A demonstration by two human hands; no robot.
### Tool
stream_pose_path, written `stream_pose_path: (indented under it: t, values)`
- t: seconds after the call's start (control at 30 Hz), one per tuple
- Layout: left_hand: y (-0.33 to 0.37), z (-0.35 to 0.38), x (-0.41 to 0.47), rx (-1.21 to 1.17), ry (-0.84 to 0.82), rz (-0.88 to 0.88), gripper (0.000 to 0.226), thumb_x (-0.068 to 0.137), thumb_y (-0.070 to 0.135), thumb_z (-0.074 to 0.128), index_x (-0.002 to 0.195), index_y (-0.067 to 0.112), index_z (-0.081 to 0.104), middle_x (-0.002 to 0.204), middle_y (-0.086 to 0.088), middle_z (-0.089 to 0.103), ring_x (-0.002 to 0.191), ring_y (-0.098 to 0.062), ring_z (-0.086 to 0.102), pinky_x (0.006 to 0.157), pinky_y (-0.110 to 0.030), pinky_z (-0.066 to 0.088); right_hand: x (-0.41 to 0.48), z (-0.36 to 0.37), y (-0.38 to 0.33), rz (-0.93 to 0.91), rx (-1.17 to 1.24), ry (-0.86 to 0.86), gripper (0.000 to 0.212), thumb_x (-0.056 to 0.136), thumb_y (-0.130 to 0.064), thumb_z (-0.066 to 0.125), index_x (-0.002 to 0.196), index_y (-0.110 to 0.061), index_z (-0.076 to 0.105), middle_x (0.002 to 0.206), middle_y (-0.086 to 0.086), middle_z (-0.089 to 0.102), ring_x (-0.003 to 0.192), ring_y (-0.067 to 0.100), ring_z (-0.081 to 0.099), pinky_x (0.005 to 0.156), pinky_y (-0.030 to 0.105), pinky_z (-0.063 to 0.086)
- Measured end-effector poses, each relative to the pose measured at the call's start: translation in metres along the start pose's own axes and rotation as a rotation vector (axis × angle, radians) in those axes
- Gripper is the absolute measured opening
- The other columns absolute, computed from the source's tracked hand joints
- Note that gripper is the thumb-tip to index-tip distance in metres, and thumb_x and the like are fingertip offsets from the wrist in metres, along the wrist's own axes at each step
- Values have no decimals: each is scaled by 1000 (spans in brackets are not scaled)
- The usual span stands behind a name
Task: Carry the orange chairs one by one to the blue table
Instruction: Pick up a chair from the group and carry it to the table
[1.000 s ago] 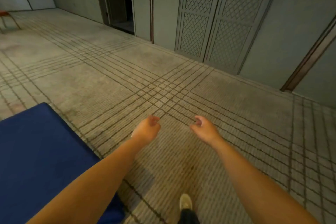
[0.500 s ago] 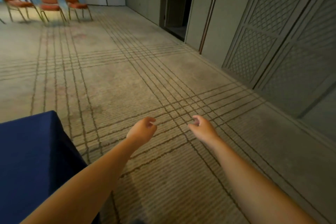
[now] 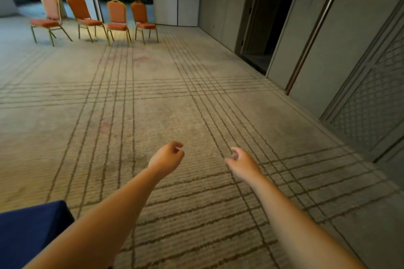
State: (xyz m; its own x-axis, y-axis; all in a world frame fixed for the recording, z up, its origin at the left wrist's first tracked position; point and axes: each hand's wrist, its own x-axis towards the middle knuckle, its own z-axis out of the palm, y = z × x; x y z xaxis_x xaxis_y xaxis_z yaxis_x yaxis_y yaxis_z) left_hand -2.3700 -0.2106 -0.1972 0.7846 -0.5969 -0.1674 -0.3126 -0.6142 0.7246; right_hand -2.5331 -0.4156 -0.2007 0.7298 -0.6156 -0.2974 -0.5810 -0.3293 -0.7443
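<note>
Several orange chairs with gold metal legs stand in a row at the far left of the room; the nearest-right one (image 3: 143,20) faces left, another (image 3: 117,18) stands beside it, and a paler one (image 3: 49,15) is at the row's left end. A corner of the blue table (image 3: 28,233) shows at the bottom left, beside my left forearm. My left hand (image 3: 167,158) and my right hand (image 3: 242,162) are stretched out in front of me over the carpet, fingers loosely curled, holding nothing. Both are far from the chairs.
Patterned beige carpet (image 3: 175,105) stretches between me and the chairs. Along the right runs a grey wall with an open dark doorway (image 3: 266,28) and lattice panels (image 3: 371,105). A dark opening lies behind the chairs.
The view has swung left: the chairs have come fully into sight and the blue table has slid to the bottom-left corner. Both hands stay loosely curled and hold nothing.
</note>
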Motion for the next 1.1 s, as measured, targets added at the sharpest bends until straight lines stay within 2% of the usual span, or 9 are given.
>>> stream_pose_path:
  t: [0.17, 0.27, 0.43, 0.6, 0.7, 0.83, 0.97, 1.1]
  values:
    - [-5, -34, 102, 0, 8, -50, 37, 93, 38, 47, 129, 29, 50, 93, 19, 57, 70, -8, 64, 63, -28, 54, 110, 6, -55, -20, 12, -63, 57, 93, -35, 58, 146, -24, 39, 145, 4, 46, 127, 20, 49, 95, 30, 43]
    - [-10, -48, 169, 15, 14, -74, 38, 95, 36, 47, 131, 27, 48, 95, 17, 57, 69, -9, 64, 59, -27, 51, 184, 9, -80, -38, -18, -69, 57, 93, -36, 58, 146, -23, 39, 143, 3, 48, 125, 19, 50, 91, 28, 41]
    - [-10, -69, 290, 36, 69, -117, 40, 94, 37, 47, 132, 27, 49, 108, 9, 59, 73, -8, 62, 66, -27, 51, 317, 12, -124, -52, -28, -80, 59, 92, -36, 58, 147, -22, 38, 146, 3, 46, 129, 19, 48, 95, 29, 41]
    - [9, -101, 433, 30, 151, -149, 39, 95, 37, 47, 132, 26, 49, 106, 9, 60, 76, -7, 63, 71, -30, 54, 472, -3, -184, -101, -86, -94, 60, 90, -39, 57, 146, -24, 39, 144, 2, 48, 123, 19, 53, 95, 31, 45]
    - [17, -123, 510, 17, 191, -181, 39, 95, 38, 47, 132, 28, 48, 109, 10, 59, 75, -7, 63, 68, -30, 54, 558, -10, -224, -131, -139, -106, 61, 89, -43, 57, 145, -27, 40, 143, 0, 48, 116, 17, 55, 91, 31, 47]
    - [12, -150, 588, -1, 212, -223, 39, 95, 39, 46, 132, 29, 48, 109, 9, 58, 79, -7, 62, 74, -33, 55, 646, -3, -270, -174, -180, -132, 62, 85, -46, 58, 143, -30, 42, 141, -1, 50, 118, 17, 54, 88, 30, 46]
    - [-4, -176, 673, -11, 233, -250, 39, 95, 41, 45, 133, 29, 47, 108, 11, 56, 77, -7, 62, 71, -32, 56, 736, 13, -313, -173, -180, -196, 62, 86, -47, 58, 143, -30, 41, 140, -2, 48, 115, 15, 54, 81, 27, 42]
    - [-25, -205, 769, -28, 249, -259, 39, 94, 41, 47, 131, 29, 49, 94, 20, 53, 73, -7, 63, 66, -29, 55, 828, 36, -353, -212, -201, -199, 61, 87, -45, 59, 143, -28, 41, 140, 0, 49, 118, 17, 54, 87, 29, 45]
